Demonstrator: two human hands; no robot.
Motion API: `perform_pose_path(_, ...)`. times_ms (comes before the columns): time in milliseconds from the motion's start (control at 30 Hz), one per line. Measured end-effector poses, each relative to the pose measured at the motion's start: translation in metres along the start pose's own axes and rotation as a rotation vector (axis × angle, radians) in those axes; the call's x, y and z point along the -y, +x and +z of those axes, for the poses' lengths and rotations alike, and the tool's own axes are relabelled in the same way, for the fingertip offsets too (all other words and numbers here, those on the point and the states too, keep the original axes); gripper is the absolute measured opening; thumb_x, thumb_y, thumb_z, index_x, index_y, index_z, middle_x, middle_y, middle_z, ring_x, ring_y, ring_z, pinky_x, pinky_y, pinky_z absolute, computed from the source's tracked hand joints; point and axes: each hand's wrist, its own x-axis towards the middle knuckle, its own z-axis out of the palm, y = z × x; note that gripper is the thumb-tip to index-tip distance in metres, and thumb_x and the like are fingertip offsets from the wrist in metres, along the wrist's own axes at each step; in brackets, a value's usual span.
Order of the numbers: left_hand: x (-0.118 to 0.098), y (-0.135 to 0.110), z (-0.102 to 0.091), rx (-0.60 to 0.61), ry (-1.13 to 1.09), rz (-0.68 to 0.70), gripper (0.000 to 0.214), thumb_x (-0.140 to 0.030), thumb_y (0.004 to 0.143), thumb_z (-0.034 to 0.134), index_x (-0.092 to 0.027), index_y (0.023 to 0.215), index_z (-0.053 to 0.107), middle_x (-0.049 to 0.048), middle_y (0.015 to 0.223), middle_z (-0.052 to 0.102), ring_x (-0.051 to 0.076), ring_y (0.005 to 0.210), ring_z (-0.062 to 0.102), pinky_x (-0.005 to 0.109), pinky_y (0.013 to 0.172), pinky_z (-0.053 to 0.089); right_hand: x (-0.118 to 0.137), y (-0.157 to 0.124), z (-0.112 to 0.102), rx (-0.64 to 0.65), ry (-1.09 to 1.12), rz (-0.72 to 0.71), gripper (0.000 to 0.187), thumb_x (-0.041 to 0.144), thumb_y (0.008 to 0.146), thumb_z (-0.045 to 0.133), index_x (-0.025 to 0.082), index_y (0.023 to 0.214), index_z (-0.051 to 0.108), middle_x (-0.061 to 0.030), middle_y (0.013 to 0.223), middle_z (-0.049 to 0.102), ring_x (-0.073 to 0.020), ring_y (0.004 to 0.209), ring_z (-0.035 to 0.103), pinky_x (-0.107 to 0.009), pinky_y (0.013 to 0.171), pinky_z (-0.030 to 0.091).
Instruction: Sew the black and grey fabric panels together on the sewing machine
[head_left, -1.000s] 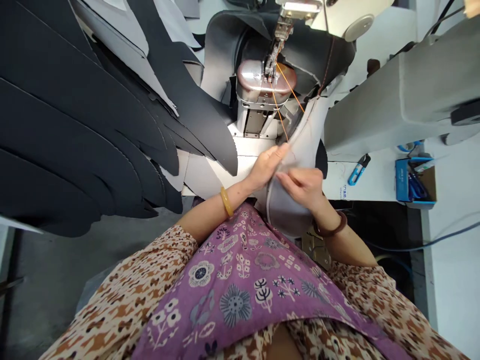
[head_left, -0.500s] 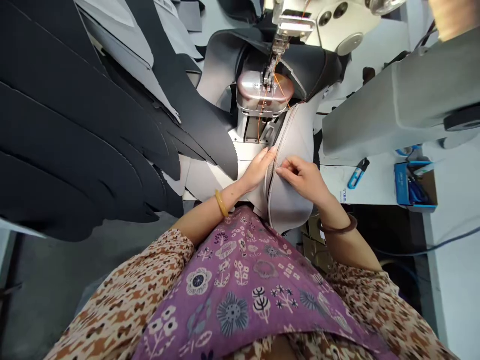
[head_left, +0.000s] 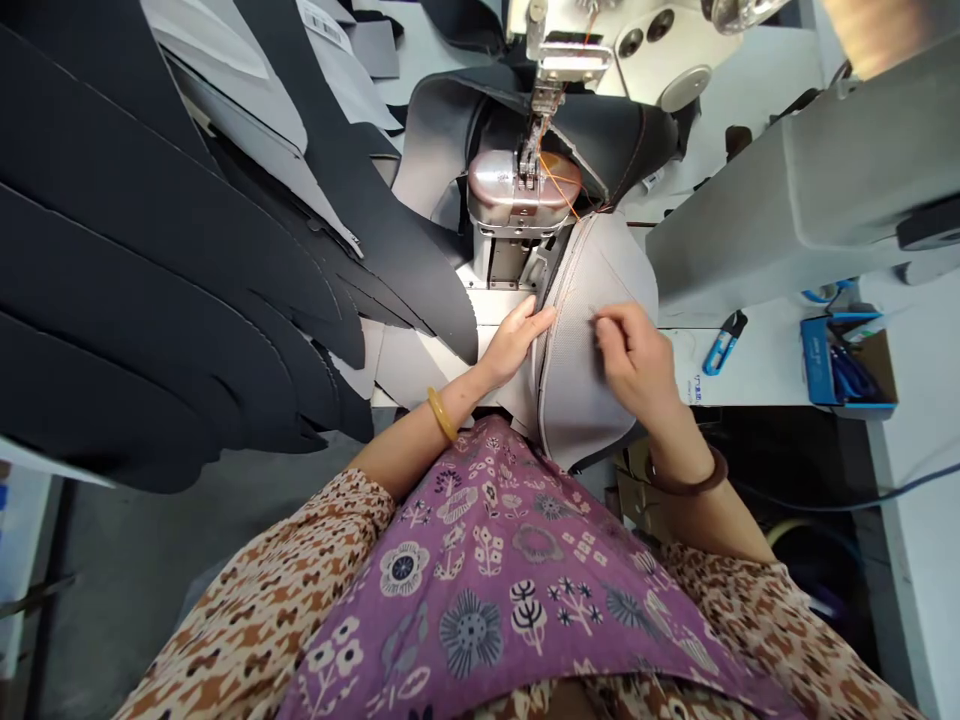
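A light grey fabric panel [head_left: 581,375] with a seamed edge runs from the sewing machine [head_left: 525,190] down to my lap. My left hand [head_left: 514,345] grips its left edge, thumb on top and fingers along the seam. Over the middle of the panel, my right hand [head_left: 637,360] is closed with its fingertips pinched together. Whatever may be between those fingertips is too small to make out. Orange thread [head_left: 559,185] passes from the needle area to the top of the panel's seam. Dark upholstery [head_left: 611,135] joined to the panel lies behind the machine's rounded bed.
Stacked dark cut pieces [head_left: 150,300] fill the left side and overhang the table edge. To the right lie blue thread snips [head_left: 724,343] and a blue box [head_left: 821,365] with small tools. A large grey machine housing [head_left: 750,190] stands at upper right.
My right hand has moved right, away from the seam, and its fingers have curled in. The panel has spread flatter to the right. My left hand stays on the edge.
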Motion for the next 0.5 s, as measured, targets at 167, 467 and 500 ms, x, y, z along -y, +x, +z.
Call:
perform_pose_path(167, -0.0012, -0.0005, -0.0002, -0.001, 0.021, 0.020, 0.020, -0.033, 0.080, 0.064, -0.016, 0.076, 0.054, -0.0027, 0.074, 0.054, 0.010, 0.072, 0.051, 0.023, 0.071, 0.041, 0.0121, -0.0053, 0.0091, 0.041, -0.178, -0.111, 0.025, 0.029, 0.092, 0.041, 0.020, 0.096, 0.064, -0.0034, 0.095, 0.067, -0.0162, 0.082, 0.060, -0.026, 0.063, 0.038)
perform_pose_path(467, -0.0076, -0.0036, 0.0046, -0.059, 0.060, 0.003, 0.020, -0.032, 0.078, 0.068, -0.015, 0.079, 0.057, -0.0027, 0.074, 0.054, 0.010, 0.073, 0.051, 0.022, 0.072, 0.040, 0.0102, -0.0052, 0.0107, 0.067, -0.246, -0.100, 0.026, 0.029, 0.091, 0.043, 0.020, 0.097, 0.066, -0.0028, 0.094, 0.068, -0.0157, 0.078, 0.058, -0.027, 0.057, 0.032)
perform_pose_path(500, -0.0080, -0.0036, 0.0051, -0.062, 0.060, 0.003, 0.020, -0.032, 0.078, 0.068, -0.015, 0.078, 0.057, -0.0028, 0.074, 0.054, 0.010, 0.072, 0.051, 0.022, 0.072, 0.040, 0.0101, -0.0050, 0.0110, 0.059, -0.248, -0.104, 0.026, 0.029, 0.091, 0.042, 0.020, 0.096, 0.066, -0.0028, 0.094, 0.068, -0.0157, 0.077, 0.058, -0.027, 0.056, 0.031)
